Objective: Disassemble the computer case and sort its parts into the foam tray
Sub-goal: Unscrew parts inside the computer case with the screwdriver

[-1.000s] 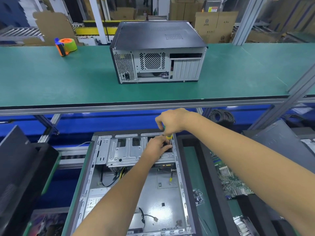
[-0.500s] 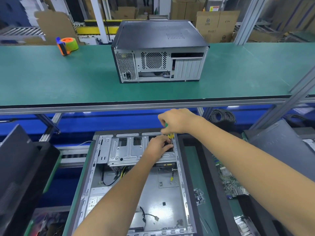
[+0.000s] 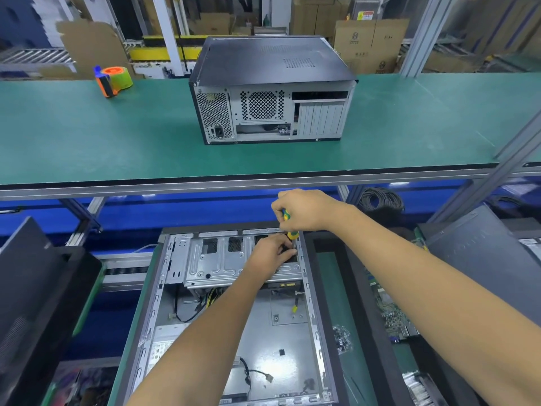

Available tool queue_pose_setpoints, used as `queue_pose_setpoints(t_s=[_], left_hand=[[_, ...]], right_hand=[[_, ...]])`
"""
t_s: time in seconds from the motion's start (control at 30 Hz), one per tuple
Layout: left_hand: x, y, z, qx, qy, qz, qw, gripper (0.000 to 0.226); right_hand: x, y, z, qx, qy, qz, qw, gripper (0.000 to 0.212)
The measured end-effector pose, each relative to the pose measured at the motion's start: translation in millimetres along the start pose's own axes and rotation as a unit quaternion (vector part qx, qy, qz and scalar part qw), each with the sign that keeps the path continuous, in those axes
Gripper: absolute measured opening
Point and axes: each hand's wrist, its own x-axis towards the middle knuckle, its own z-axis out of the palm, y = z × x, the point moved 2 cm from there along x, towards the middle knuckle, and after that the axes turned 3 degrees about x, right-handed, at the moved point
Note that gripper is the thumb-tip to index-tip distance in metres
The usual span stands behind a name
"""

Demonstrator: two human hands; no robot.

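Case (image 3: 234, 317), side panel off, lies flat and open in the lower middle of the frame, its long axis running from the bottom edge up toward the shelf; the drive cage (image 3: 222, 259) sits across its far end. Both hands meet at that cage's right corner, hard by the case's right wall. The right hand (image 3: 304, 210) is uppermost, its grip curled round the yellow-and-green handle of a screwdriver (image 3: 289, 227) that points almost straight down, shaft toward the cage top. The left hand (image 3: 272, 253) lies just below it on the cage, fingers bent in beside the shaft; whether they pinch the tip or only steady it I cannot tell. A screw is probably being worked here, though none is visible. Right of the case lies the black foam tray (image 3: 377, 317), with a circuit board (image 3: 392, 315) in it and small loose screws (image 3: 342, 338) on the green mat between. A closed case (image 3: 272, 89) and tape dispenser (image 3: 112, 80) stand on the upper worktop (image 3: 87, 136).
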Motion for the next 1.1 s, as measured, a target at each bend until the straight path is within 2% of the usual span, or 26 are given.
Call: queue_pose_setpoints(t_s=[0.7, 0.83, 1.1], left_hand=[[-1.4, -0.9, -0.2, -0.005, -0.011, 0.009, 1.0, 0.009], [-2.2, -2.2, -1.0, -0.01, -0.015, 0.018, 1.0, 0.008], [-0.9, -3.7, -2.4, -0.06, 0.023, -0.004, 0.998, 0.01]], right_hand=[[-0.6, 15.7, -11.8, 0.063, 0.039, 0.057, 0.996, 0.009], [-4.6, 16.6, -21.7, 0.063, 0.073, 0.054, 0.994, 0.011], [-12.8, 16.0, -19.0, 0.11, 0.066, 0.069, 0.989, 0.015]])
